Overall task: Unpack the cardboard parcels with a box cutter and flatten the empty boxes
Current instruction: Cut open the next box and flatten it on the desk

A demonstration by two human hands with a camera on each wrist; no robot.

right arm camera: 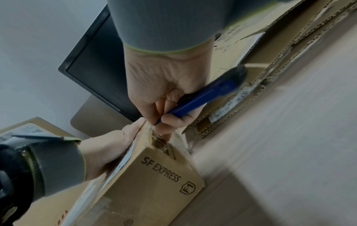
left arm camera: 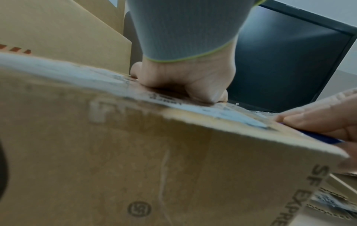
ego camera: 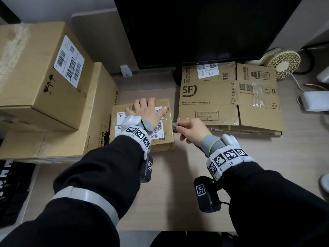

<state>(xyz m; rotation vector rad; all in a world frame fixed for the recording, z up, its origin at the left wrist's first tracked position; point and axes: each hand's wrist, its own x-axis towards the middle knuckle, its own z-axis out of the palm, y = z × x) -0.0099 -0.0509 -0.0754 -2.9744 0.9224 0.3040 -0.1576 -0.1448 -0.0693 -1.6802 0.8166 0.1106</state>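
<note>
Left hand (ego camera: 148, 111) spread flat, palm down, fingers straight and pressing; right hand (ego camera: 191, 128) just beside it, fingers curled in a pinching grip, both forearms reaching forward.

Dim, even light; wrist views blurred, edges distorted.

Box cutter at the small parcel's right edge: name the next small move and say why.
Probably draw the box cutter leftward along the taped seam across the small parcel. The right hand grips it with the tip at the parcel's right edge where the tape wraps over, and the left hand presses flat on top, steadying it. Keep the cut line clear of those fingers.
</note>
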